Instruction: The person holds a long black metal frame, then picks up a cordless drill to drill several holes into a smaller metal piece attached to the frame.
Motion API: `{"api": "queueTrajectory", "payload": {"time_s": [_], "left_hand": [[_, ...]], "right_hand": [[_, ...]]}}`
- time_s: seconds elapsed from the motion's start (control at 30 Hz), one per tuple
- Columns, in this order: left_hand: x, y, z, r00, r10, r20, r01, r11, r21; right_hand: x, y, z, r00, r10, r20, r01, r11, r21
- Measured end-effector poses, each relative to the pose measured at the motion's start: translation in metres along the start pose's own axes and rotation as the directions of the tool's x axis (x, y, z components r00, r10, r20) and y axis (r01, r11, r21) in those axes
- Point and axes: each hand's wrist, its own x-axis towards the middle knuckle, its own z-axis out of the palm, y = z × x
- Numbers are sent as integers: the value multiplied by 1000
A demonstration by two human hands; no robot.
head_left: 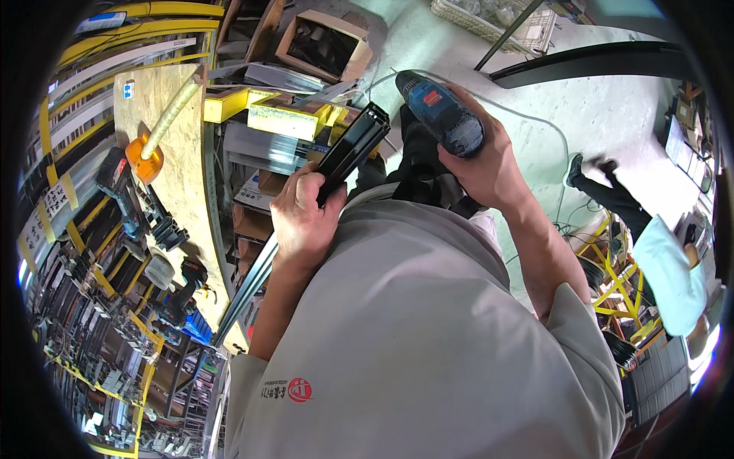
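My left hand (306,218) is closed around a long black metal profile (355,141). One end of this profile points up and away from me. Below the hand, a silvery length runs down along my left forearm toward the bench; whether it is the same piece I cannot tell. My right hand (493,157) grips a blue and black cordless drill (443,115), whose nose points up and to the left. The drill is apart from the profile, and its handle is hidden in my palm.
Left of me, a plywood bench (172,96) carries an orange-headed mallet (145,158) and cordless drills (118,187). Yellow racks (283,122) and a cardboard box (325,46) stand ahead. A cable (562,138) lies on the floor. Another person (665,252) is at the right.
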Motion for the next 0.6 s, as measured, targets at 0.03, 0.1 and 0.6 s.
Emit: {"api": "queueTrajectory", "payload": {"time_s": [0.03, 0.1, 0.6], "left_hand": [[0, 0, 0, 1000, 1, -1, -1, 1000, 2], [1, 1, -1, 1000, -9, 3, 10, 1000, -14], [3, 3, -8, 996, -70, 53, 75, 992, -101]], "right_hand": [[0, 2, 0, 1000, -8, -2, 8, 1000, -8], [-2, 7, 0, 1000, -23, -4, 23, 999, -26], [-3, 8, 0, 1000, -28, -1, 28, 1000, -8]]}}
